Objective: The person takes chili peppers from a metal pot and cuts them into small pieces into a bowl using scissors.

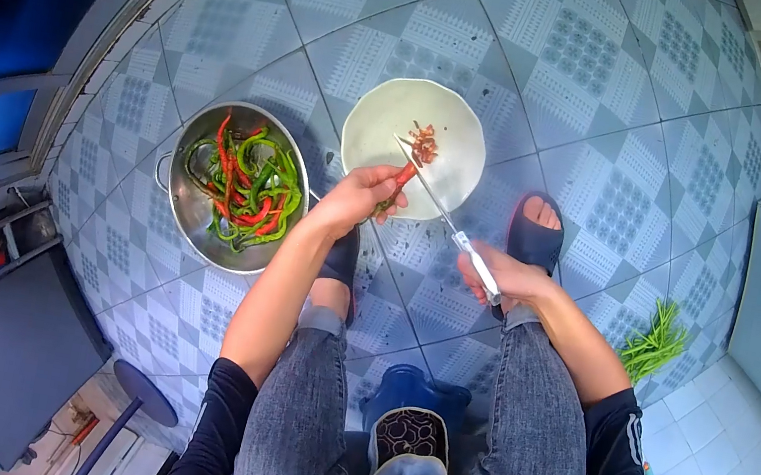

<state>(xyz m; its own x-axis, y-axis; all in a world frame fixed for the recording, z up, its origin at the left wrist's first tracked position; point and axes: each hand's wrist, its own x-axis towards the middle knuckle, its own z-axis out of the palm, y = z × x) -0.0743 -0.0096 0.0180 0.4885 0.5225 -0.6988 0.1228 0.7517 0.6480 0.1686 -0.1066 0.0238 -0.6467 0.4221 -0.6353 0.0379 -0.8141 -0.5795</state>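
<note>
My left hand (359,198) is closed around a red chili pepper (405,174), holding it over the near part of a wide cream bowl (374,126). In my right hand (523,277) is a pair of scissors with white handles (482,271). Their blades reach up and left to the pepper's far end, above the bowl. Small cut red pepper pieces (424,144) lie in the bowl just beyond the blades. My right fingers are partly hidden behind the handles.
A steel pot (180,184) of red and green chili peppers (254,181) stands on the tiled floor at left. Green stalks (655,342) lie at right. A blue stool (415,389) is between my legs. A dark round-topped object (145,392) is at lower left.
</note>
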